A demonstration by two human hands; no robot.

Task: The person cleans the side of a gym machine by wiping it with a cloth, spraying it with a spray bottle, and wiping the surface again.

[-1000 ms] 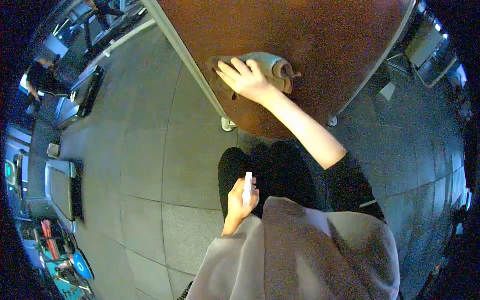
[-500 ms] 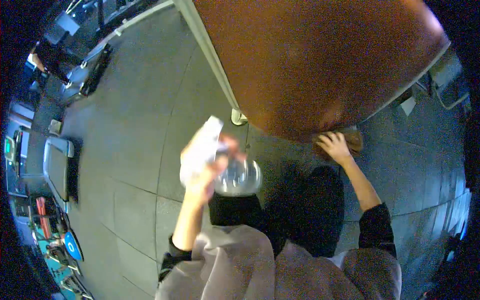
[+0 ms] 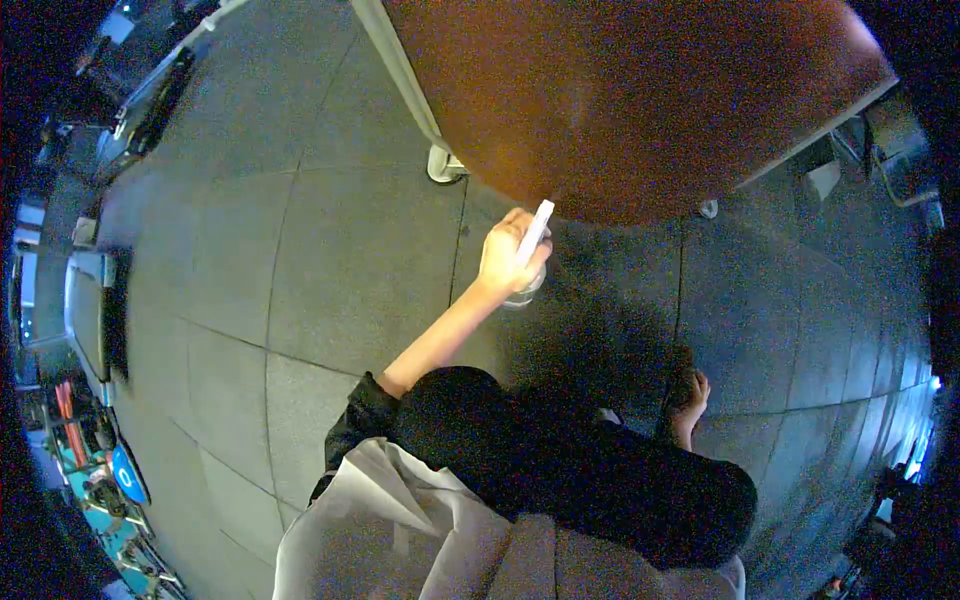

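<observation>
My left hand (image 3: 508, 252) is wrapped round a clear spray bottle with a white head (image 3: 536, 232), just below the near edge of a large reddish-brown panel (image 3: 640, 110). The bottle's clear body (image 3: 525, 291) shows under my fingers. Lower right, beside my dark-clad knee, my right hand (image 3: 692, 397) is closed on a brown cloth (image 3: 682, 362). Shadow hides most of that cloth and some of my fingers.
A pale metal leg with a rounded foot (image 3: 442, 165) stands on the dark tiled floor (image 3: 230, 260) by the panel. Gym equipment (image 3: 90, 300) lines the left side. A white sheet (image 3: 824, 180) is at the right.
My left hand has moved right and up with the spray bottle. My right hand, with the brown cloth, has come down from the panel's lower edge towards my knee. The view has shifted slightly.
</observation>
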